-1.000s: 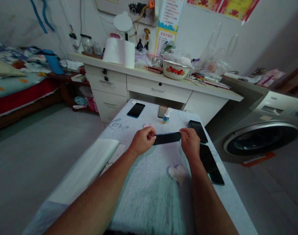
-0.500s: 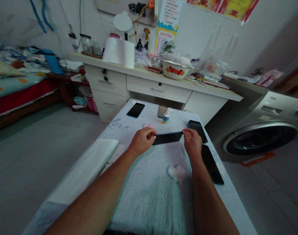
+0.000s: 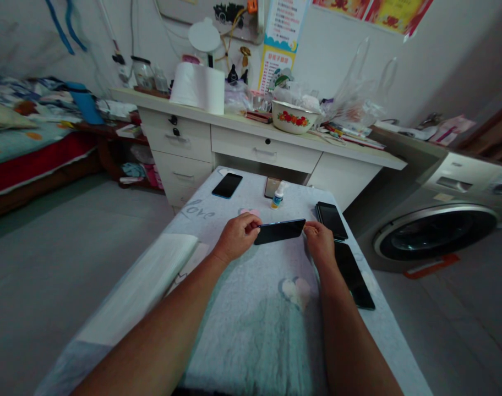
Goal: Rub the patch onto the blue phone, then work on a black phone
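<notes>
A dark smartphone (image 3: 280, 231) is held sideways above the cloth-covered table (image 3: 251, 308), its black screen tilted toward me. My left hand (image 3: 239, 234) pinches its left end between thumb and fingers. At the other end, the closed fingers of my right hand (image 3: 320, 241) touch the phone's right edge. Just beyond the phone stands a small white spray bottle (image 3: 278, 196) with a blue and yellow label. Behind the bottle lies another phone (image 3: 272, 187), partly covered by it. Close to my right hand are stacked dark phones (image 3: 332, 220) and a larger black tablet-like device (image 3: 355, 278), partly hidden by my forearm.
Another phone (image 3: 227, 185) lies at the table's far left corner. A folded white cloth (image 3: 152, 286) runs along the left edge. Past the table stands a white desk (image 3: 267, 144) bearing a flowered bowl (image 3: 294, 117) and a paper roll (image 3: 198, 88). A washing machine (image 3: 445, 220) is at right.
My right hand has slid slightly down along the phone's right end, so its upper right corner now shows. My left hand keeps its grip. The whole view has shifted a little.
</notes>
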Motion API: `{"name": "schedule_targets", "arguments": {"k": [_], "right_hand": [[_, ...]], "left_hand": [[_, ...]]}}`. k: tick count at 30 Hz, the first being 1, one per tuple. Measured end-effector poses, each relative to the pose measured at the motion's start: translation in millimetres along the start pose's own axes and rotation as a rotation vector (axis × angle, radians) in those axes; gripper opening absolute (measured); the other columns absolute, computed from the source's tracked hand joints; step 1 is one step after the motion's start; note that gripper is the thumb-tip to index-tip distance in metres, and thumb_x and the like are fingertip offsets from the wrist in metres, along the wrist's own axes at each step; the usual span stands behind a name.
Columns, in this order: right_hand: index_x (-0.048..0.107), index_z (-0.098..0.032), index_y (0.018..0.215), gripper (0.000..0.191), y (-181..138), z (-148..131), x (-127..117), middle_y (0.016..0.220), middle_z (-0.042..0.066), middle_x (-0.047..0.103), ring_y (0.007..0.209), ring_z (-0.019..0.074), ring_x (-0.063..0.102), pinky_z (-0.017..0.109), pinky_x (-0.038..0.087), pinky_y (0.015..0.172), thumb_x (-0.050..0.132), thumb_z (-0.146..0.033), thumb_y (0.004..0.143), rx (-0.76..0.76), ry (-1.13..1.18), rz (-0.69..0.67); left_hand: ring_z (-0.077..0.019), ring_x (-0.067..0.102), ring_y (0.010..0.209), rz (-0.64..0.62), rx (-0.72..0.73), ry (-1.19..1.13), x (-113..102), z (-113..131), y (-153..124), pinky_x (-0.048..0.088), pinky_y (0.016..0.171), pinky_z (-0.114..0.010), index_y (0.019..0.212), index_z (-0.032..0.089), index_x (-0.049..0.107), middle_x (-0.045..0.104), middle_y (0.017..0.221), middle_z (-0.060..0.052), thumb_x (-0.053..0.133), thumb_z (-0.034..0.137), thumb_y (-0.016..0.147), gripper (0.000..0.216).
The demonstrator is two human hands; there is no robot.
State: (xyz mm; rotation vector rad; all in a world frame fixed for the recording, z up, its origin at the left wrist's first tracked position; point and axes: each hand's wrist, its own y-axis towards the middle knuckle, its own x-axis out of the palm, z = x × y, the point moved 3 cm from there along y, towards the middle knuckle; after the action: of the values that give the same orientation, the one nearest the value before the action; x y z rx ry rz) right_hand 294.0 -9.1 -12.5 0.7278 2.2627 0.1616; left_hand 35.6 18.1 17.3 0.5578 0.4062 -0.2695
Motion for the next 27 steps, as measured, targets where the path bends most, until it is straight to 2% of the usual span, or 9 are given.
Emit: {"name": "schedule_targets", "arguments": {"k": [6, 16, 22, 27], "right_hand": [[0.071, -0.014, 0.084, 0.031, -4, -7, 0, 0.078, 0.008, 0.07, 0.071, 0.0206, 0.062, 0.028, 0.044, 0.065, 0.045, -0.026, 0.073, -0.032, -0.136, -0.079], [0.071, -0.016, 0.076, 0.028, -5, -14, 4, 0.077, 0.008, 0.069, 0.071, 0.019, 0.06, 0.026, 0.038, 0.064, 0.043, -0.016, 0.074, -0.197, -0.394, -0.108], [0.072, -0.017, 0.082, 0.029, -6, -15, 2, 0.085, 0.009, 0.07, 0.077, 0.0208, 0.062, 0.028, 0.04, 0.069, 0.044, -0.016, 0.076, -0.17, -0.38, -0.123], [0.072, -0.017, 0.085, 0.03, -7, -19, 2, 0.087, 0.009, 0.071, 0.081, 0.0215, 0.063, 0.028, 0.042, 0.072, 0.043, -0.016, 0.076, -0.142, -0.348, -0.147]], "left_hand": [[-0.0108, 0.055, 0.065, -0.013, -0.015, -0.004, 0, 0, 1, 0.044, 0.063, -0.022, 0.079, 0.017, 0.06, 0.057, 0.074, 0.001, 0.054, 0.01, 0.074, 0.011], [-0.0127, 0.059, 0.07, -0.043, -0.027, 0.001, 3, -7, -1, 0.044, 0.065, -0.023, 0.085, 0.019, 0.059, 0.061, 0.076, 0.001, 0.051, 0.015, 0.079, 0.011], [-0.0129, 0.059, 0.07, -0.053, -0.035, 0.053, 4, -10, -3, 0.043, 0.067, -0.023, 0.09, 0.02, 0.056, 0.06, 0.075, 0.003, 0.048, 0.017, 0.083, 0.011], [-0.0134, 0.058, 0.07, 0.004, -0.067, 0.013, 3, -8, -2, 0.044, 0.066, -0.024, 0.087, 0.02, 0.054, 0.059, 0.074, 0.002, 0.048, 0.017, 0.083, 0.008]]}}
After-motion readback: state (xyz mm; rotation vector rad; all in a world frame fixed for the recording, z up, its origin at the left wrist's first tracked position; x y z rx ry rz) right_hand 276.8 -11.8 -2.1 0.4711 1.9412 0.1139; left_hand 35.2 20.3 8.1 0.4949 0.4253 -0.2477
